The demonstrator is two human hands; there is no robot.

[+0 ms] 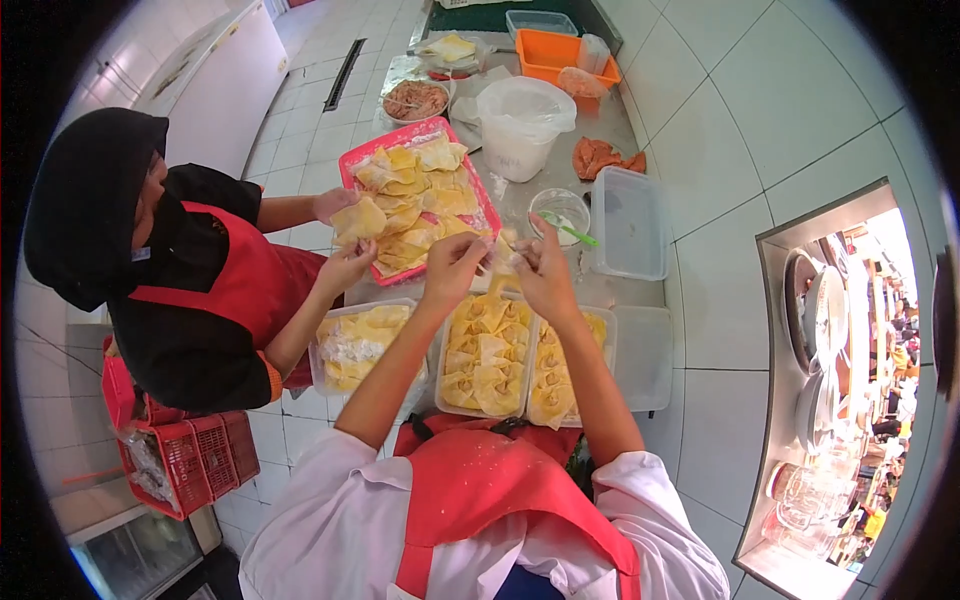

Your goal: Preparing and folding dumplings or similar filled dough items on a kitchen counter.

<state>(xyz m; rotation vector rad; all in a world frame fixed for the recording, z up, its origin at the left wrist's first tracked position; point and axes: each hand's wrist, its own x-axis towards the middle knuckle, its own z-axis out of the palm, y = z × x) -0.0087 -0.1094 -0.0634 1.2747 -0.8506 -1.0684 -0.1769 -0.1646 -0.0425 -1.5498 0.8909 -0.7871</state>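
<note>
My left hand (454, 264) and my right hand (546, 271) meet over the containers, pinching a pale yellow wonton wrapper (505, 255) between them. My right index finger points away from it. Whether filling sits inside this wrapper is hidden by my fingers. Just below, two clear plastic containers hold folded wontons: the left container (441, 379) shows several in rows, and my right forearm partly covers the right container (613, 341). A pink tray (346, 176) of loose, floured wrappers lies beyond my left hand. Past my right hand is a glass bowl (561, 201) with white paste and a green spoon (574, 229).
A co-worker (217, 277) on the left holds a wrapper (358, 221) over the tray. Farther back stand a bowl of minced filling (415, 100), a white tub (517, 142) and an orange basket (536, 56). An empty plastic container (631, 225) is beside the tiled wall (720, 300).
</note>
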